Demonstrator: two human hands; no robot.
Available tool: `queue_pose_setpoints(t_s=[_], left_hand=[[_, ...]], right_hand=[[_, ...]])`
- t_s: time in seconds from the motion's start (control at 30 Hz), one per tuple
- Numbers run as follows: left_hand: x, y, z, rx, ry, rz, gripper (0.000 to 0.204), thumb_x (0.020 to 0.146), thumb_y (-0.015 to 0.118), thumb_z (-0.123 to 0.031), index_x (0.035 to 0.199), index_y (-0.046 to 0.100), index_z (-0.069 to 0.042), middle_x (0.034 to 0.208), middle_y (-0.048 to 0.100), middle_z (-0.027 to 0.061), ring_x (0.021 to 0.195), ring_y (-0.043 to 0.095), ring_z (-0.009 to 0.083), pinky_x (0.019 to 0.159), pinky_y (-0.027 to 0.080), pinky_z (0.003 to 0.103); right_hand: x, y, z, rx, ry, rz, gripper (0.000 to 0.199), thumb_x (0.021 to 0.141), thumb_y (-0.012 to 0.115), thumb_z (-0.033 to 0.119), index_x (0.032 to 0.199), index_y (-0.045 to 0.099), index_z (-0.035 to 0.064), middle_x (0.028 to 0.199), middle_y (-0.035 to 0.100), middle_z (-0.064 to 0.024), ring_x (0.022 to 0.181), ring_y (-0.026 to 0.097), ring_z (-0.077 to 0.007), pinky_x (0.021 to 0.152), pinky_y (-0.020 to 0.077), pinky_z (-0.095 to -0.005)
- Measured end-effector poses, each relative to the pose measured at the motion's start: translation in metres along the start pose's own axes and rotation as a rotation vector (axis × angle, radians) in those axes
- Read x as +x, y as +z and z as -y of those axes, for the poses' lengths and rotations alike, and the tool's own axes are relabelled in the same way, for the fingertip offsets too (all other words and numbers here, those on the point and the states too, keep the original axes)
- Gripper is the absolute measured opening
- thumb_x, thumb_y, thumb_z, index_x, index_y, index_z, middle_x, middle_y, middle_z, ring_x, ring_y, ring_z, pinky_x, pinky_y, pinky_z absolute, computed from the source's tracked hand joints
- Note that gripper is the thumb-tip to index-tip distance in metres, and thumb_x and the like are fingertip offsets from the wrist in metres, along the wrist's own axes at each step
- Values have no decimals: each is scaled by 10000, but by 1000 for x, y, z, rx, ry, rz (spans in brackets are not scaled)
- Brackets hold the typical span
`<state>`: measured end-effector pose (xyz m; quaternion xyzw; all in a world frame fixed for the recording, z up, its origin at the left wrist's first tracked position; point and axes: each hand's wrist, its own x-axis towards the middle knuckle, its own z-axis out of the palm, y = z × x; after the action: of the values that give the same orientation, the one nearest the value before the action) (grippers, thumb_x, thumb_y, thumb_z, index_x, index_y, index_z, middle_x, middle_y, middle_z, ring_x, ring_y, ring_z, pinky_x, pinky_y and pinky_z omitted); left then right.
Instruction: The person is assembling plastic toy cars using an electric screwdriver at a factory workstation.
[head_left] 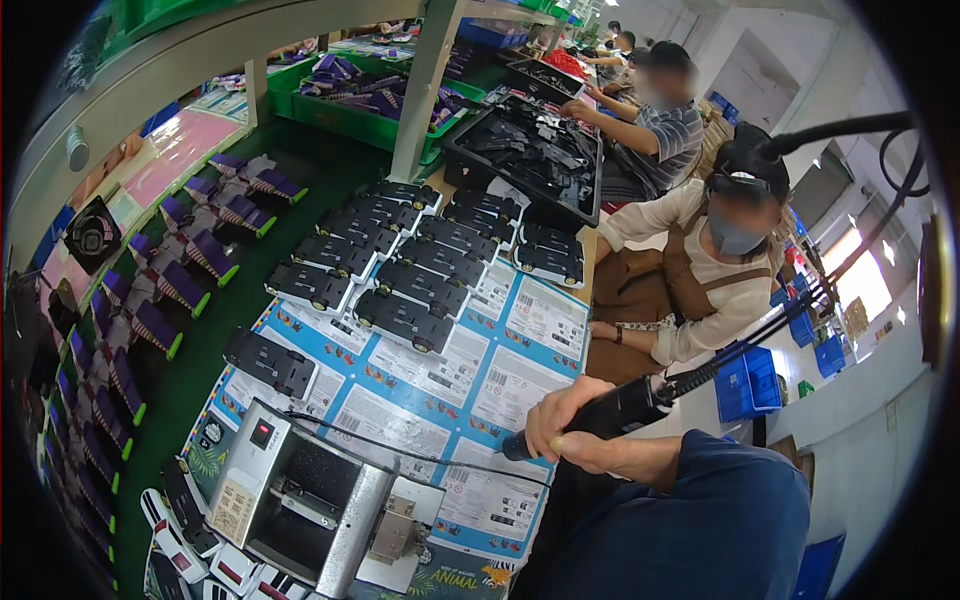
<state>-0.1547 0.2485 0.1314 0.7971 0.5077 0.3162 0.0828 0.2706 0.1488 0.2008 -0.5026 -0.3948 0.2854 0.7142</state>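
My right hand is wrapped round a black electric screwdriver, whose tip points down and left above the printed sheets on the table. A cable runs from its other end up to the right. Left of the tip stands a metal screw feeder with a red switch and a dark hopper. Beyond the screwdriver, several toy cars lie wheels up in rows, black undersides showing. A single upturned toy car lies nearer the feeder. My left hand is out of view.
White toy cars crowd the feeder's left. A green conveyor carries purple-and-white toy pieces. At the back are a black bin of black parts and a green crate behind a metal post. A co-worker sits at right.
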Motion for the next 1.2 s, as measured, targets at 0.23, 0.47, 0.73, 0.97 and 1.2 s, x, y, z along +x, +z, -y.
queue_pose_setpoints(t_s=[0.23, 0.47, 0.73, 0.97, 1.2], left_hand=[[5, 4, -8, -26, -30, -24, 846, 586, 892, -562, 1154, 623, 3, 1072, 640, 164, 951, 603, 336, 835, 482, 472], [-4, 5, 9, 36, 64, -45, 858, 581, 877, -601, 1133, 634, 9, 1081, 652, 163, 961, 609, 332, 832, 486, 459], [-5, -2, 20, 151, 144, 51, 838, 640, 847, -593, 1185, 624, 3, 1091, 658, 174, 988, 619, 356, 869, 484, 489], [-1, -13, 17, 257, 180, 195, 883, 596, 905, -507, 1245, 598, 7, 1111, 648, 183, 1012, 619, 382, 901, 482, 503], [0, -14, 12, 292, 165, 216, 869, 585, 920, -485, 1232, 602, -1, 1104, 652, 172, 996, 626, 383, 888, 487, 500]], right_hand=[[-6, 4, -1, 9, -34, -3, 182, 922, 611, 55, 1075, 513, 72, 775, 523, -82, 688, 532, -196, 709, 449, -389], [-10, 1, -9, 16, -91, -16, 189, 912, 626, 66, 1056, 503, 72, 767, 524, -80, 657, 530, -195, 683, 455, -384], [-12, -3, -15, 33, -122, -16, 194, 904, 645, 64, 1035, 501, 70, 738, 526, -79, 633, 531, -190, 665, 466, -381], [-13, -6, -18, 21, -128, -12, 186, 906, 650, 62, 1016, 500, 69, 738, 535, -82, 621, 542, -189, 639, 470, -373], [-12, -7, -22, -7, -168, -19, 192, 902, 659, 62, 998, 493, 63, 733, 540, -89, 596, 539, -189, 613, 478, -361]])
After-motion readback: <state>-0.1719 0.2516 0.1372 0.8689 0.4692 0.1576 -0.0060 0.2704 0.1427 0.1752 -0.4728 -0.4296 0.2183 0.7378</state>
